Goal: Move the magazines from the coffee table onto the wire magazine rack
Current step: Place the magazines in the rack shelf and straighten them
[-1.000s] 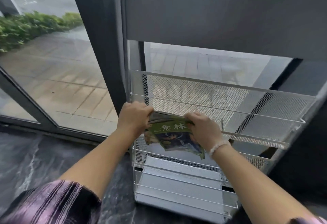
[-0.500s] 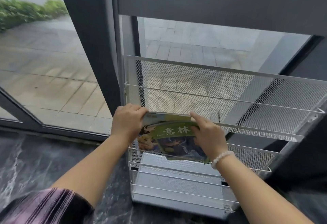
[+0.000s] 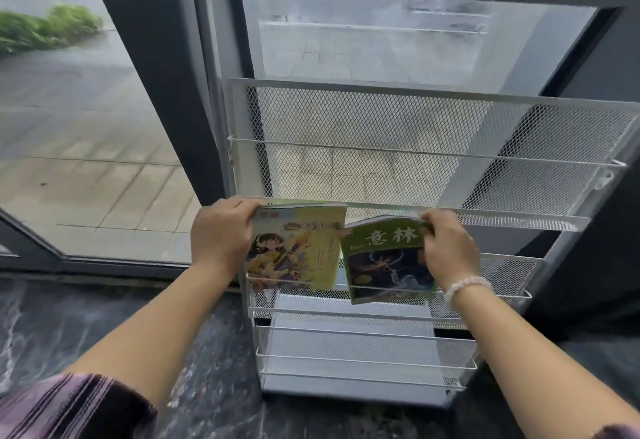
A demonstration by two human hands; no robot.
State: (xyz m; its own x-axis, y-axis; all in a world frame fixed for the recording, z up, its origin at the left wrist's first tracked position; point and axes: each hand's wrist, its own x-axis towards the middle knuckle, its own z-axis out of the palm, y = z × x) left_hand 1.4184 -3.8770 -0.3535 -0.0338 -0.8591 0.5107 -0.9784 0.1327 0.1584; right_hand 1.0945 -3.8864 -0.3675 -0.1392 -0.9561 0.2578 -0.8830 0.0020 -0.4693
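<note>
A white wire magazine rack (image 3: 415,158) with mesh tiers stands against a dark window frame. My left hand (image 3: 221,234) grips the top left corner of a yellow-green magazine (image 3: 304,251) with a cartoon cover, standing in the second tier behind the front wire. My right hand (image 3: 448,248) holds the top right corner of a green and dark blue magazine (image 3: 384,262), tilted slightly beside the first, its lower edge over the tier's front wire.
The top tier and the two lower tiers (image 3: 346,345) hold nothing visible. A glass window (image 3: 90,147) on the left looks onto paving and shrubs. Dark marble floor (image 3: 207,369) surrounds the rack's base. A dark wall (image 3: 595,217) stands at the right.
The two magazines, stacked together in both hands before, are now separated side by side; my right hand carried the green one to the right. The view has dropped lower on the rack.
</note>
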